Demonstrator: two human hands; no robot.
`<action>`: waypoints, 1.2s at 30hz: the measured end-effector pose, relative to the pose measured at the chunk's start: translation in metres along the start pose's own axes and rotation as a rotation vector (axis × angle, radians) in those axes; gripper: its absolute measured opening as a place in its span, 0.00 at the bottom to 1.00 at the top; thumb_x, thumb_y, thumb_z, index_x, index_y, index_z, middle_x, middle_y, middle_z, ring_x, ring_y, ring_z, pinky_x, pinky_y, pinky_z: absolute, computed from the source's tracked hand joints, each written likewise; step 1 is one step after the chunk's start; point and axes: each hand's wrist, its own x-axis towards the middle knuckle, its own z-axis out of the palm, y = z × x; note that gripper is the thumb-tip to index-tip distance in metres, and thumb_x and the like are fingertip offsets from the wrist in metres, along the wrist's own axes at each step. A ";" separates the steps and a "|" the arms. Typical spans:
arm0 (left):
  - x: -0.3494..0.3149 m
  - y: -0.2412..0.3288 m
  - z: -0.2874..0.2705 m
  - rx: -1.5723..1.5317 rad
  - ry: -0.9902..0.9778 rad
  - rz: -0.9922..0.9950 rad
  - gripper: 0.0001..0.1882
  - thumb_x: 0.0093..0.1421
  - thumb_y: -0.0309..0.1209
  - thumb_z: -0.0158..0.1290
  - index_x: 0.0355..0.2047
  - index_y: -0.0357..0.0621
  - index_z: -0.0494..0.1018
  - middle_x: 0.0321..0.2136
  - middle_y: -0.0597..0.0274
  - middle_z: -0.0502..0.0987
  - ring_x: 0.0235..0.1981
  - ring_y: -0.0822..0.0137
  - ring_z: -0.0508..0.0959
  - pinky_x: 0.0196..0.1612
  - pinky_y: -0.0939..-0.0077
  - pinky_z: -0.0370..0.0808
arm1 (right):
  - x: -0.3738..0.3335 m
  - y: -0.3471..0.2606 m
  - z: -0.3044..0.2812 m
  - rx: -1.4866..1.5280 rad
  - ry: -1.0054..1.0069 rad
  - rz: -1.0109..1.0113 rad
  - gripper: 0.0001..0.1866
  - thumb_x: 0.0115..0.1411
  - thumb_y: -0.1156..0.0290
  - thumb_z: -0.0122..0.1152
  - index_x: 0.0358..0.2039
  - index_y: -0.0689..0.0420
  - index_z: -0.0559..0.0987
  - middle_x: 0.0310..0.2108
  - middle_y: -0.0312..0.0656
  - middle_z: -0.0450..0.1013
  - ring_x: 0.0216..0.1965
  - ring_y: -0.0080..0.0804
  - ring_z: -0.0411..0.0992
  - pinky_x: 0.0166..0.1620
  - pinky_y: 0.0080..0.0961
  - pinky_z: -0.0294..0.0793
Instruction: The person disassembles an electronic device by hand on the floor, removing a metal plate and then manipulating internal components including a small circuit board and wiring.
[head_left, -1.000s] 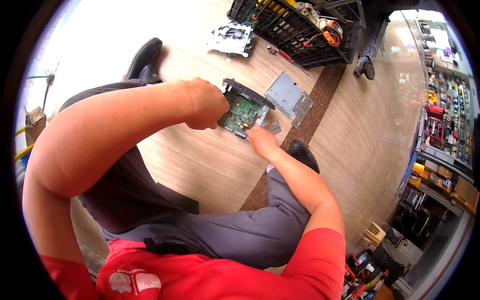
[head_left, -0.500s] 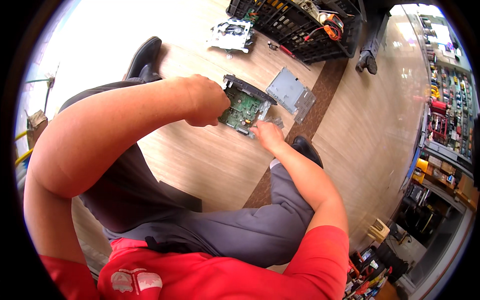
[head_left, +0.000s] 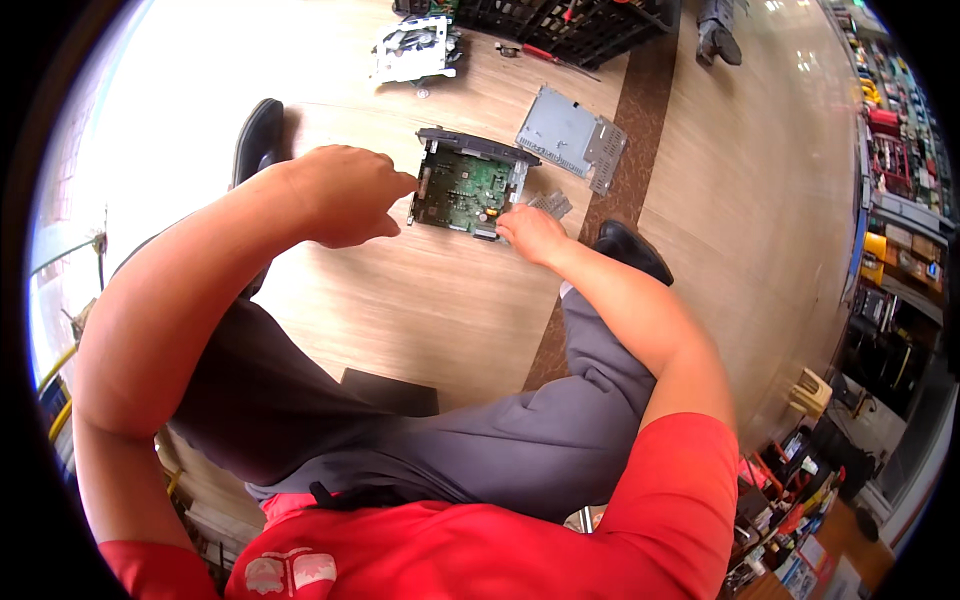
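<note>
An opened car stereo (head_left: 466, 188) lies on the floor, its green circuit board showing inside a metal frame and its dark front panel on the far side. My right hand (head_left: 533, 234) grips the frame's near right corner, with fingertips partly hidden. At the left side my left hand (head_left: 352, 196) has thumb and forefinger apart, the forefinger tip close to the frame's left wall; whether it touches, I cannot tell. A flat grey metal cover (head_left: 560, 130) lies beyond the stereo to the right. Beside my right hand is a small perforated metal piece (head_left: 550, 205).
At the far left sits a silver disc mechanism (head_left: 414, 52). A red-handled screwdriver (head_left: 545, 55) lies before a black plastic crate (head_left: 565, 25). My black shoes (head_left: 260, 140) flank the work. Another person's shoe (head_left: 718, 45) shows far right. Shelves of goods (head_left: 895, 190) line the right side.
My left hand has drawn back leftward from the stereo and its fingers have spread. My right hand stays at the near right corner. The whole view has shifted slightly.
</note>
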 end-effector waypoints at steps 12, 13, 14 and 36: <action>0.003 0.004 0.000 0.026 0.046 0.066 0.23 0.60 0.37 0.56 0.54 0.43 0.69 0.43 0.48 0.76 0.47 0.49 0.76 0.50 0.58 0.72 | -0.003 -0.009 -0.003 -0.227 -0.027 0.009 0.09 0.57 0.64 0.59 0.29 0.56 0.78 0.30 0.51 0.75 0.35 0.50 0.77 0.37 0.44 0.76; 0.002 0.003 0.001 0.025 0.049 0.067 0.23 0.60 0.37 0.56 0.53 0.43 0.70 0.43 0.48 0.76 0.46 0.49 0.76 0.50 0.58 0.72 | -0.003 -0.009 -0.002 -0.261 0.003 -0.043 0.08 0.57 0.64 0.59 0.29 0.56 0.78 0.30 0.50 0.75 0.35 0.50 0.77 0.37 0.44 0.76; 0.002 0.002 0.002 0.025 0.052 0.069 0.22 0.59 0.37 0.56 0.52 0.43 0.70 0.42 0.48 0.76 0.46 0.49 0.76 0.49 0.58 0.72 | -0.003 -0.008 -0.002 -0.226 0.024 -0.059 0.08 0.58 0.64 0.58 0.29 0.55 0.78 0.30 0.50 0.74 0.36 0.51 0.76 0.38 0.44 0.76; -0.001 -0.001 0.001 -0.014 0.050 0.049 0.20 0.60 0.37 0.56 0.49 0.42 0.71 0.40 0.48 0.77 0.45 0.49 0.77 0.49 0.57 0.73 | 0.004 -0.018 -0.009 -0.161 -0.079 0.111 0.12 0.60 0.60 0.59 0.34 0.56 0.77 0.32 0.50 0.76 0.36 0.49 0.77 0.39 0.42 0.77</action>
